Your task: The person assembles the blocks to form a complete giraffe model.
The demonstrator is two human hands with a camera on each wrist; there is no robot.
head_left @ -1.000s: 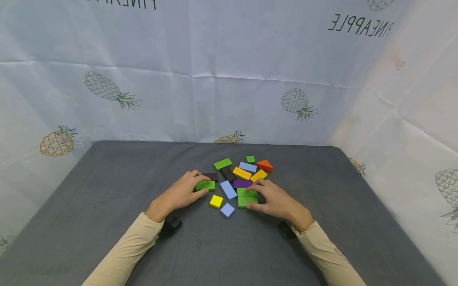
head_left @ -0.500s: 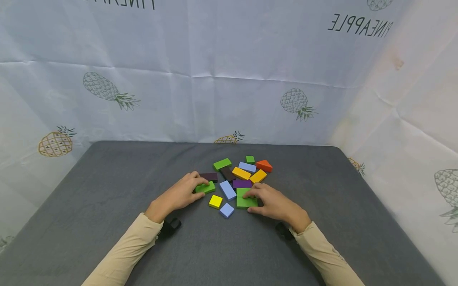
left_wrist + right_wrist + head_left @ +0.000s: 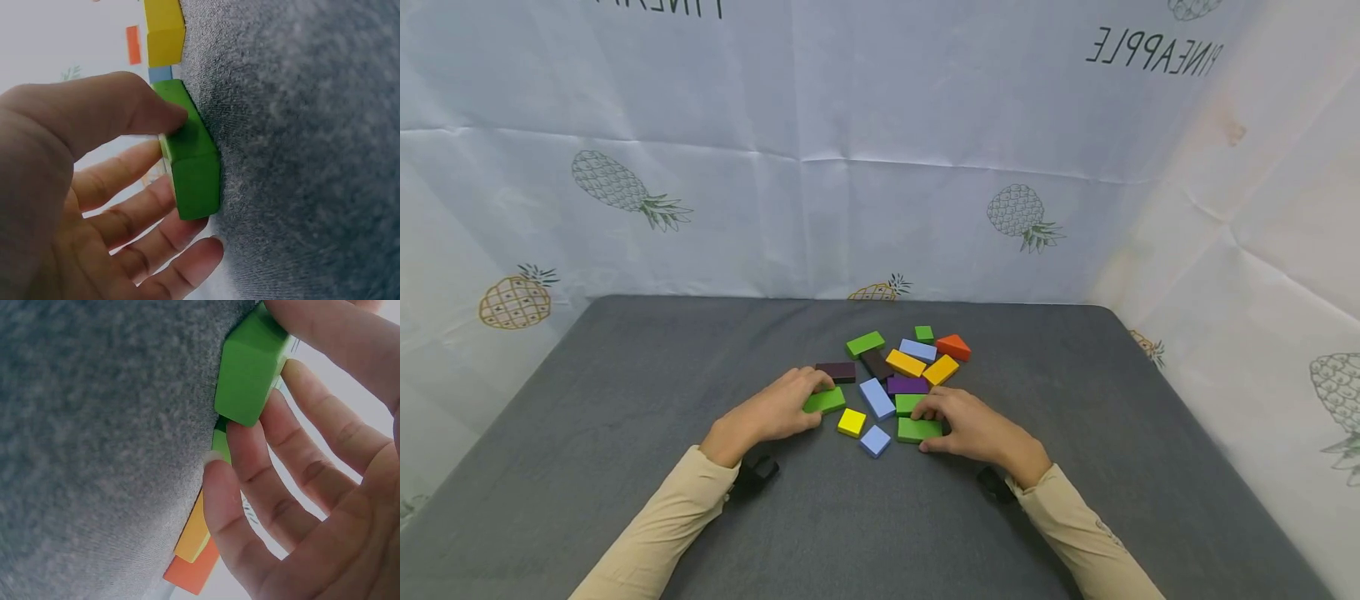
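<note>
My left hand (image 3: 784, 406) pinches a green block (image 3: 825, 400) lying on the table. In the left wrist view, the thumb (image 3: 165, 117) lies on one long side of that block, with fingers at the opposite side. My right hand (image 3: 973, 422) pinches another green block (image 3: 919, 431) between thumb and fingers, as the right wrist view also shows. Just behind it lies a second green block (image 3: 907, 405), partly covered by the fingers. Between the hands are a yellow square block (image 3: 852, 422), a small light blue block (image 3: 876, 441) and a longer light blue block (image 3: 877, 398).
Behind the hands lie a dark block (image 3: 837, 372), a purple block (image 3: 907, 385), an orange-yellow block (image 3: 906, 363), a red-orange triangle block (image 3: 953, 347) and a small green block (image 3: 923, 334). Grey cloth covers the table (image 3: 700, 350), with a pineapple-print curtain (image 3: 820, 208) behind.
My left hand has drawn its green block slightly toward me and left, away from the dark block. My right hand has pulled the near green block forward, opening a gap from the one behind.
</note>
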